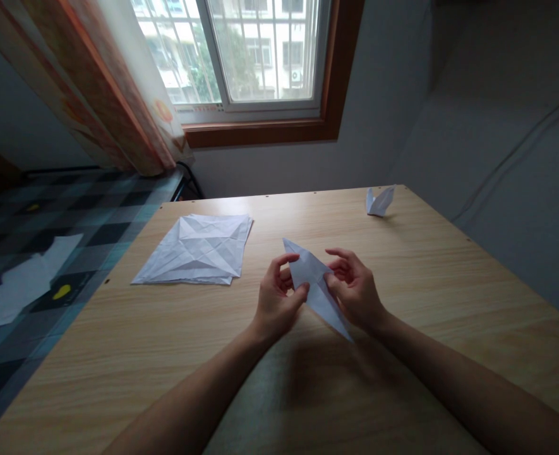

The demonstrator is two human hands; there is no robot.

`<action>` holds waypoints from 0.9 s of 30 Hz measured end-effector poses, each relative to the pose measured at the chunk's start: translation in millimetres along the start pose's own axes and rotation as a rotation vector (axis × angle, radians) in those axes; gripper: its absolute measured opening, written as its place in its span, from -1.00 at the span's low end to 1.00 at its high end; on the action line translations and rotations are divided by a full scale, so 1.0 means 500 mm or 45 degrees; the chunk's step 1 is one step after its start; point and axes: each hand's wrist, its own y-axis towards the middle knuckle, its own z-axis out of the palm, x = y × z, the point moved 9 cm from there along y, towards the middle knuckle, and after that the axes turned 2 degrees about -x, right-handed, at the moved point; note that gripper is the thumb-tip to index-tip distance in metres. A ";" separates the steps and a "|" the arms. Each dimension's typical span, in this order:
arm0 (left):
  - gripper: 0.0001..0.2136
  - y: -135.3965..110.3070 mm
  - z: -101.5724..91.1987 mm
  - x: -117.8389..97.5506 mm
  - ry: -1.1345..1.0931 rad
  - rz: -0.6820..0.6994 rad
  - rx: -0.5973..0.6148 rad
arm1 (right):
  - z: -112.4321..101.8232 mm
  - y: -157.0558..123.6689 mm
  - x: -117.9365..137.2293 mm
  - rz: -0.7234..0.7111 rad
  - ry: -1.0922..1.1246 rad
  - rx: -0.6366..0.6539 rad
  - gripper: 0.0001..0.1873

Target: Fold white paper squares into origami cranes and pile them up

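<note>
Between my two hands, just above the tabletop, is a folded sheet of white paper [313,273], a long diamond shape with pointed ends. One point is up at the left, the other down at the right. My left hand [279,296] pinches its left edge, thumb on the near face and index finger along the upper edge. On the opposite side my right hand [355,287] grips the right edge, with the thumb pressed on the paper and the fingers curled partly behind it. The fingertips behind the paper are hidden.
A stack of creased white paper sheets [213,249] lies on the wooden table [203,354] to the left. A small folded paper figure [379,202] stands near the far right corner. More white papers [23,284] rest on a checked bed [94,221]. A window is beyond.
</note>
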 end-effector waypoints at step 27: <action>-0.71 -0.003 0.009 0.059 -0.262 -0.386 0.162 | 0.091 -0.032 -0.077 0.737 0.819 0.378 -0.67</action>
